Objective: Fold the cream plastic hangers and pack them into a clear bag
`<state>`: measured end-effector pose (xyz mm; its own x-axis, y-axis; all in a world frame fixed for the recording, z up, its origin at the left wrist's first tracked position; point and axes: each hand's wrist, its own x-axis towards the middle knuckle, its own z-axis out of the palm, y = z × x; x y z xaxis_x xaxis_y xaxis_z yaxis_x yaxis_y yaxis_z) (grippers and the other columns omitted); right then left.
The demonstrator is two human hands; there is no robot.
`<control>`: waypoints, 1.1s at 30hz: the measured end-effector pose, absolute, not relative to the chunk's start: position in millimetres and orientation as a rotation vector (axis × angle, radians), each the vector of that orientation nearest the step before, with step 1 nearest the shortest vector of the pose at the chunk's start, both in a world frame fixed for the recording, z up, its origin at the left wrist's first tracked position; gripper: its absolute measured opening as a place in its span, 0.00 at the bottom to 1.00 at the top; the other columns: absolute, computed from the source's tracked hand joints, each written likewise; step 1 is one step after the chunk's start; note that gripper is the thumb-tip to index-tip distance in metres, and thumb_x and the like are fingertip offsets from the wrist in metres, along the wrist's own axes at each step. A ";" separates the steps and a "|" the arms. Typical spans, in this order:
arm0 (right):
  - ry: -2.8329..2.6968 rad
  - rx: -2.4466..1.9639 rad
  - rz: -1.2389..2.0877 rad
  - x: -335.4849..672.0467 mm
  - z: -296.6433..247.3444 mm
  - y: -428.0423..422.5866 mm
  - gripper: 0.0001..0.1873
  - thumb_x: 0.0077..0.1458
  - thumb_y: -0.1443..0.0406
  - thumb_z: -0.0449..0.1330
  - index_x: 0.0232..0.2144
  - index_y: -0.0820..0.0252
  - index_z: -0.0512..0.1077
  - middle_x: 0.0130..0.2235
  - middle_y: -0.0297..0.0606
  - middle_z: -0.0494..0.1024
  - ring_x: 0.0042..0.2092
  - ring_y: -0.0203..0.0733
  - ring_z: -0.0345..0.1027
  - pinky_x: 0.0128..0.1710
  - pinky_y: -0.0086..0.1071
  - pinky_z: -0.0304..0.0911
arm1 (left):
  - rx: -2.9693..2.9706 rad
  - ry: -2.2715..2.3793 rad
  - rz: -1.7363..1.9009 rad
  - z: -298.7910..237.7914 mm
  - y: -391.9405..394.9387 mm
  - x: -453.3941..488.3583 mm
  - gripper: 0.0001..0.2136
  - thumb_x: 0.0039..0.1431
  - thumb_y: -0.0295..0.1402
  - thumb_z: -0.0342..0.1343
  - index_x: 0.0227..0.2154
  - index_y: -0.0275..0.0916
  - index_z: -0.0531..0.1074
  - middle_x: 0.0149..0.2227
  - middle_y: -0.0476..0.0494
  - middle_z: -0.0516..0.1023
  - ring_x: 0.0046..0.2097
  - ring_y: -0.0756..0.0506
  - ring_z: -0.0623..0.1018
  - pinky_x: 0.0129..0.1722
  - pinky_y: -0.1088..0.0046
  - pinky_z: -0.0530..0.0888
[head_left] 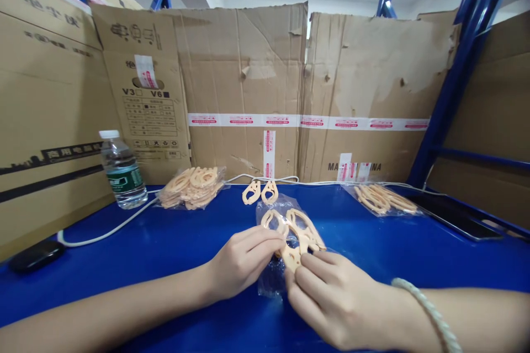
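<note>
Both my hands meet over the blue table (165, 242), close to the front edge. My left hand (244, 262) is closed, pinching the edge of a clear plastic bag (271, 278). My right hand (335, 300) is closed on the same bag and on the peach plastic loop pieces (296, 229) sticking out of its top. Two loose peach pieces (260, 192) lie side by side just behind the bag. A beaded bracelet circles my right wrist.
A filled bag of peach pieces (192, 187) lies back left, another bag (385, 198) back right. A water bottle (122, 171) stands at left, a black device (35, 255) and white cable (103, 234) near it. Cardboard boxes (248, 94) wall the back; a blue rack post (459, 66) rises at right.
</note>
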<state>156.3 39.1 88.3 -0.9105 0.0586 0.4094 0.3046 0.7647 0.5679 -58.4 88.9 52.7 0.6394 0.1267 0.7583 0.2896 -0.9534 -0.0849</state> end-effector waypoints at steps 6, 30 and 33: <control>-2.493 -0.378 -0.961 146.5 60.6 63.9 0.12 0.60 0.75 0.50 0.40 0.72 0.73 0.32 0.48 0.76 0.32 0.46 0.68 0.35 0.39 0.67 | -2.613 -0.282 -1.244 53.0 88.1 -59.4 0.13 0.61 0.19 0.51 0.48 0.30 0.70 0.42 0.36 0.79 0.45 0.44 0.79 0.46 0.67 0.78; -2.965 -0.791 -0.325 149.4 88.4 278.4 0.24 0.54 0.77 0.56 0.54 0.65 0.68 0.51 0.52 0.74 0.51 0.50 0.68 0.50 0.38 0.62 | -2.641 -0.250 -1.102 60.2 85.9 -57.4 0.10 0.61 0.19 0.48 0.40 0.32 0.72 0.38 0.36 0.80 0.37 0.45 0.79 0.37 0.69 0.79; -2.941 -0.868 -0.331 176.5 95.5 265.0 0.18 0.56 0.76 0.54 0.49 0.65 0.72 0.44 0.48 0.77 0.42 0.45 0.73 0.43 0.33 0.65 | -2.648 -0.238 -1.116 60.4 85.8 -57.0 0.10 0.61 0.19 0.48 0.40 0.32 0.72 0.38 0.36 0.80 0.37 0.45 0.78 0.37 0.69 0.78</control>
<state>176.5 265.0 95.5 -0.8402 0.5299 0.1153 0.5422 0.8188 0.1885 -57.0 85.8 60.4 0.6919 0.0505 0.7202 0.2478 -0.9536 -0.1711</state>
